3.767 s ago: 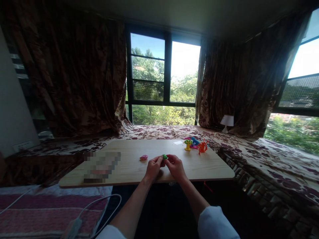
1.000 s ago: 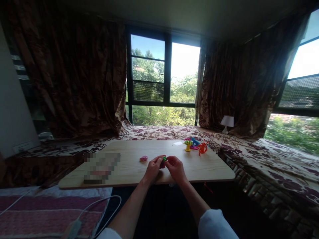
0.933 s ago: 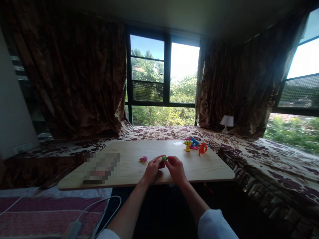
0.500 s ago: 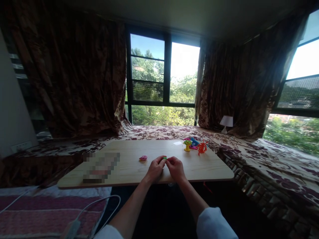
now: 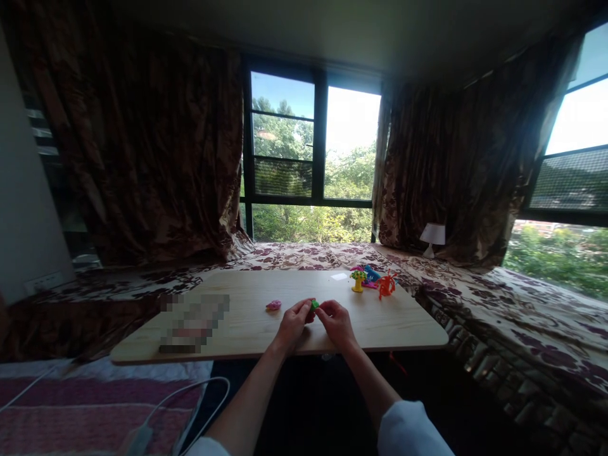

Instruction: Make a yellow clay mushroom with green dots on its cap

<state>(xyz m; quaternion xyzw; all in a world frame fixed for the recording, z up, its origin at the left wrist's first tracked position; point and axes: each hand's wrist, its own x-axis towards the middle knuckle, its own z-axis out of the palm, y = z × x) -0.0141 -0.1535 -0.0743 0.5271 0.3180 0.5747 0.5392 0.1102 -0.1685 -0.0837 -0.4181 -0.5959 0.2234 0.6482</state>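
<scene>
Above the near edge of the wooden table (image 5: 256, 332), my left hand (image 5: 293, 322) is closed round a small green lump of what looks like modelling clay (image 5: 314, 305). Thumb and fingers of my right hand (image 5: 336, 322) pinch the lump from the other side. Its underside is hidden by my fingers. A small pink figure (image 5: 273, 306) lies on the table left of my left hand. Farther back on the right are a yellow figure with a green-dotted top (image 5: 358, 282), a spindly orange figure (image 5: 387, 286) and a blue piece (image 5: 372, 274) with magenta parts.
A small white card (image 5: 339, 277) lies near the table's back edge. A blurred-out flat object (image 5: 192, 326) rests at the left end. Beyond are a patterned ledge cover and a white lamp (image 5: 432, 234). A white cable (image 5: 199, 382) loops below the table's left front.
Both hands stay in nearly the same place, with small finger movements on the green lump. More or less of it shows between frames. The view shifts slightly; the figures on the table stay put.
</scene>
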